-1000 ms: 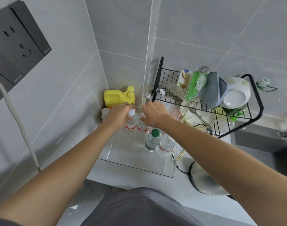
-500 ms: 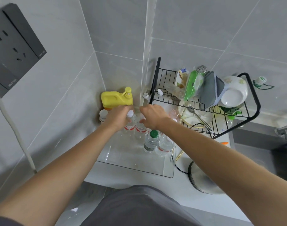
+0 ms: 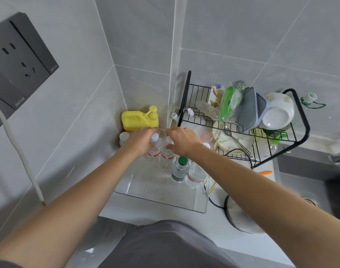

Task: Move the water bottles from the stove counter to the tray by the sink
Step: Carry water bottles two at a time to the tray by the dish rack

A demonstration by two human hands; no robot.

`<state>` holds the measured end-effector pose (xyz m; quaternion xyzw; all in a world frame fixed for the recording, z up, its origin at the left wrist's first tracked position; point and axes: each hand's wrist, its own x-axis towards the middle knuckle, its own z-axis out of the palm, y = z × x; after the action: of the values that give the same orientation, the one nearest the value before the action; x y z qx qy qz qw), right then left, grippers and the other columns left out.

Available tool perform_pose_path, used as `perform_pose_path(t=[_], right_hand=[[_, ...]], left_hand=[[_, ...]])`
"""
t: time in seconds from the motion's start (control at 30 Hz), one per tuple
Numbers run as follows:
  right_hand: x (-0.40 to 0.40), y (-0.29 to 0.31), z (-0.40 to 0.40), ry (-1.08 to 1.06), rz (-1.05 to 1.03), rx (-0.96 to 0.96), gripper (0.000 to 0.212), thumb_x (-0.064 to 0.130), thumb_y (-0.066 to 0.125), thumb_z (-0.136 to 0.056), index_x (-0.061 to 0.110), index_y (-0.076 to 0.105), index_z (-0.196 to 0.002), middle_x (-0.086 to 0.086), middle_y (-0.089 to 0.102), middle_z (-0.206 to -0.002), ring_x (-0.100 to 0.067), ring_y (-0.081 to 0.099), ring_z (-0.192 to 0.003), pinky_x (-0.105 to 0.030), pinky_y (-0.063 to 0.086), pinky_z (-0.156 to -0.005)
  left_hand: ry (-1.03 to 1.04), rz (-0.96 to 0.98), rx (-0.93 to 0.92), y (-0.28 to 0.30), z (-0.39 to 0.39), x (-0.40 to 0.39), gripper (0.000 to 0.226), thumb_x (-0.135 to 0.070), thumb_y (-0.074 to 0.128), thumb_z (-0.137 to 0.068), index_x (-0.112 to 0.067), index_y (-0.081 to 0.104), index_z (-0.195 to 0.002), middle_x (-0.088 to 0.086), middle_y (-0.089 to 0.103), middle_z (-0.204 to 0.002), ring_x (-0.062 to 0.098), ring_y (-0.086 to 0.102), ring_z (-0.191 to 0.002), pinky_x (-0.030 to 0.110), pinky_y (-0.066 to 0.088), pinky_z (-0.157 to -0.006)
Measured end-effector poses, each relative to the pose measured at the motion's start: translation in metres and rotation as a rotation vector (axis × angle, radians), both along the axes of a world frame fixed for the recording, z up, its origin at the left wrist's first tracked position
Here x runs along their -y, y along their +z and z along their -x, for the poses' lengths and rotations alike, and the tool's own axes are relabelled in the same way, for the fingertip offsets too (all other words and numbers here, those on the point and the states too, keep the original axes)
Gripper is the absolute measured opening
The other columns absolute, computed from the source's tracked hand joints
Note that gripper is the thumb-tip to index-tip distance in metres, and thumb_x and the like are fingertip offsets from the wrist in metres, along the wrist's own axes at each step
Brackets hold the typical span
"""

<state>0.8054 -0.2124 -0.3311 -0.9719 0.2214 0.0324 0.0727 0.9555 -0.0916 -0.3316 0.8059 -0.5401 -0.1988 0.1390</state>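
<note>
Left hand (image 3: pixel 141 141) grips white-capped bottle (image 3: pixel 153 149); tray (image 3: pixel 161 192) beneath.

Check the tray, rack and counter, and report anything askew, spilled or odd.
Nothing is spilled. The bottles in the clear tray stand upright. One oddity: a pair of chopsticks lies wedged between the tray and the dish rack, poking out onto the counter. The rack is crowded, with plates leaning.

Both arms reach forward, left hand (image 3: pixel 141 141) curled, right hand (image 3: pixel 181 141) loosely cupped.
</note>
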Motion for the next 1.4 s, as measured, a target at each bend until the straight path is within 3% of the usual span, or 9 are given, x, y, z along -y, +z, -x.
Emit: perform_pose_path(t=[0.27, 0.5, 0.77, 0.9, 0.97, 1.07, 1.23, 1.4], right_hand=[[-0.004, -0.002, 0.003, -0.012, -0.019, 0.000, 0.038, 0.037, 0.071, -0.096, 0.015, 0.056, -0.124, -0.009, 0.061, -0.115, -0.038, 0.065, -0.101, -0.038, 0.042, -0.072], [-0.005, -0.003, 0.005, 0.005, -0.005, -0.023, 0.037, 0.031, 0.069, -0.098, 0.016, 0.052, -0.128, -0.010, 0.058, -0.118, -0.040, 0.065, -0.101, -0.041, 0.047, -0.072], [-0.010, 0.003, -0.002, 0.078, 0.028, -0.046, 0.037, 0.027, 0.069, -0.098, 0.012, 0.054, -0.128, -0.007, 0.056, -0.121, -0.035, 0.067, -0.102, -0.043, 0.051, -0.078], [-0.015, 0.007, -0.007, 0.048, 0.063, -0.066, 0.043, 0.041, 0.064, -0.100, 0.008, 0.054, -0.125, -0.011, 0.061, -0.119, -0.036, 0.067, -0.104, -0.041, 0.046, -0.074], [-0.016, 0.010, -0.011, 0.023, 0.093, -0.096, 0.048, 0.051, 0.062, -0.099, 0.008, 0.058, -0.121, -0.012, 0.066, -0.115, -0.036, 0.067, -0.104, -0.040, 0.044, -0.073], [-0.018, 0.014, -0.018, 0.002, 0.097, -0.119, 0.049, 0.057, 0.063, -0.096, 0.012, 0.062, -0.116, -0.010, 0.068, -0.111, -0.034, 0.067, -0.104, -0.038, 0.042, -0.071], [-0.011, 0.020, -0.021, 0.095, -0.025, -0.156, 0.038, 0.040, 0.069, -0.096, 0.024, 0.059, -0.129, -0.004, 0.062, -0.125, -0.031, 0.062, -0.115, -0.040, 0.048, -0.082], [-0.008, 0.025, -0.023, 0.095, 0.044, -0.202, 0.037, 0.037, 0.067, -0.098, 0.017, 0.062, -0.128, -0.010, 0.063, -0.125, -0.034, 0.061, -0.118, -0.041, 0.049, -0.087]], left_hand=[[0.045, 0.025, 0.027, -0.004, 0.007, -0.003, 0.028, -0.009, 0.075, -0.088, -0.015, 0.065, -0.114, 0.010, 0.072, -0.105, 0.038, 0.067, -0.099, 0.050, 0.055, -0.081], [0.073, 0.080, -0.033, -0.011, 0.004, -0.011, 0.046, -0.013, 0.075, -0.092, -0.016, 0.061, -0.135, 0.013, 0.070, -0.126, 0.039, 0.064, -0.117, 0.049, 0.053, -0.092], [0.067, 0.026, 0.135, 0.001, 0.001, -0.018, 0.030, -0.015, 0.067, -0.095, -0.019, 0.063, -0.124, 0.011, 0.071, -0.115, 0.040, 0.067, -0.106, 0.045, 0.054, -0.078], [0.025, -0.021, 0.303, 0.001, 0.000, -0.025, 0.025, -0.004, 0.063, -0.090, -0.014, 0.062, -0.113, 0.010, 0.071, -0.103, 0.041, 0.069, -0.094, 0.036, 0.037, -0.062], [0.037, -0.031, 0.330, -0.001, -0.002, -0.028, 0.029, -0.001, 0.064, -0.088, -0.015, 0.062, -0.113, 0.009, 0.071, -0.103, 0.040, 0.070, -0.093, 0.036, 0.035, -0.062], [0.056, -0.028, 0.312, 0.000, -0.007, -0.029, 0.032, -0.014, 0.071, -0.089, -0.018, 0.061, -0.119, 0.010, 0.073, -0.107, 0.042, 0.070, -0.094, 0.036, 0.037, -0.063], [0.051, 0.001, 0.276, 0.001, -0.006, -0.029, 0.022, -0.018, 0.067, -0.093, -0.019, 0.062, -0.115, 0.009, 0.072, -0.103, 0.041, 0.069, -0.093, 0.035, 0.038, -0.065], [0.060, -0.004, 0.263, 0.002, -0.002, -0.026, 0.019, -0.018, 0.062, -0.098, -0.016, 0.064, -0.117, 0.011, 0.072, -0.104, 0.040, 0.068, -0.096, 0.040, 0.047, -0.072]])
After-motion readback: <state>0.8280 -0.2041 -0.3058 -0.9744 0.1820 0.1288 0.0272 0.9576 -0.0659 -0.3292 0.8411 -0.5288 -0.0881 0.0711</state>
